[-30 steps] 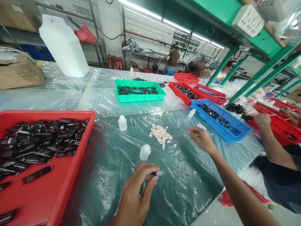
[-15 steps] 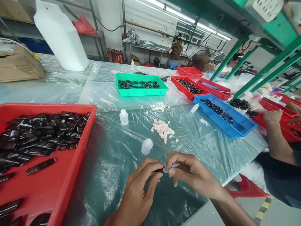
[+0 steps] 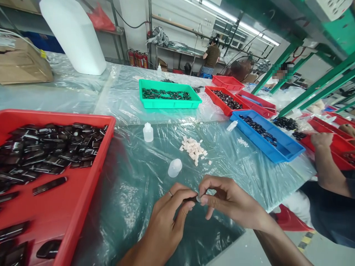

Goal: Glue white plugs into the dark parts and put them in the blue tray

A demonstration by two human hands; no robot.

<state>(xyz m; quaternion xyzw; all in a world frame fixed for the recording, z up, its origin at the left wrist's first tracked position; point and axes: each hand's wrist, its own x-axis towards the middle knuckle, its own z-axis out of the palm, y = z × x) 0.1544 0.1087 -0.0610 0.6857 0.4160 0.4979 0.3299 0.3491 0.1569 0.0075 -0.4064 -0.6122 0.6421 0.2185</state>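
Observation:
My left hand [image 3: 169, 214] pinches a small dark glossy piece [image 3: 190, 199] between thumb and fingers, above the plastic-covered table. Fingertips of my right hand [image 3: 224, 199] are closed on a small pale, translucent bit [image 3: 198, 198] at the right end of that piece; its kind is too small to tell. Just beyond my hands a translucent bottle [image 3: 175, 168] lies tilted on the sheet. Farther off are a heap of small cream-coloured pieces [image 3: 192, 148] and an upright white bottle [image 3: 148, 132].
A red tray [image 3: 91, 207] of black glossy pieces stands at the left. A green tray [image 3: 170, 105], a blue tray [image 3: 283, 157] and red trays [image 3: 222, 109] hold more dark parts. A co-worker's arm [image 3: 327, 162] is at the right. A large white jug [image 3: 74, 40] stands at the back left.
The view has shifted slightly, so the table and trays sit a little differently in it. Both hands keep their hold, fingertips still together at the dark piece's end.

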